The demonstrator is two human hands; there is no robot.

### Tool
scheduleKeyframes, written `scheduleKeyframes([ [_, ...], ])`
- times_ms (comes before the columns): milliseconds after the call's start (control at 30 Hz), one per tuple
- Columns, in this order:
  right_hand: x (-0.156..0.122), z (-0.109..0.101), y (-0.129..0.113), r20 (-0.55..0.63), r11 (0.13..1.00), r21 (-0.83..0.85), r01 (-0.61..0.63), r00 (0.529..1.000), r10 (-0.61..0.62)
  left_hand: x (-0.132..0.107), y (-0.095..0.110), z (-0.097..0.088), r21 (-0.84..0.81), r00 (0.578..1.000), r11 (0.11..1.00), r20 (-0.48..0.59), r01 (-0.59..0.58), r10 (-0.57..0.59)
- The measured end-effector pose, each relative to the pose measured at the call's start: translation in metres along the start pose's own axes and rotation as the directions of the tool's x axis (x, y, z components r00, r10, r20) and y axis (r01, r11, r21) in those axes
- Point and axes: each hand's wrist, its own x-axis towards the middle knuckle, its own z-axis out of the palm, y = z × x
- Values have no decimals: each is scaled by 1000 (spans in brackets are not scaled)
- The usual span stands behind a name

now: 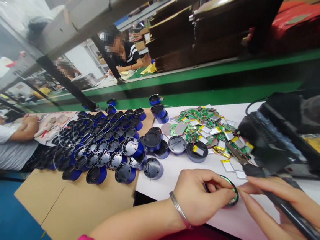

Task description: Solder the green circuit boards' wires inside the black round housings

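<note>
Factory worktop (177, 168), white sheet over cardboard. Left hand (197, 197) is pinching a round black shell (234, 194) at the near edge; right hand (281, 218) is gripping a soldering iron (283, 205), fingertips meeting the shell. Judgement: steadying the shell flat should be helping the tip. Blue-black shells (102, 144) are crowding left, circuit boards and batteries (210, 131) piling behind, black station (276, 137) sitting right
</note>
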Motion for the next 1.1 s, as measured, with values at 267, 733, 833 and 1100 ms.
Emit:
scheduleKeyframes([
  [267, 11, 6, -17, -46, 982, 12, -187, 981, 187, -3, 4, -4, 142, 995, 985, 17, -102, 101],
  [733, -13, -1, 14, 63, 996, 76, -49, 997, 44, -2, 6, -4, 356, 955, 886, 106, -296, 277],
  [833, -11, -2, 10, 45, 997, 63, -42, 998, 40, -2, 5, -4, 380, 948, 869, 103, -318, 302],
  [1100, -3, -2, 4, 37, 999, 2, 38, 999, -38, -2, 4, -5, 419, 929, 830, 128, -368, 348],
])
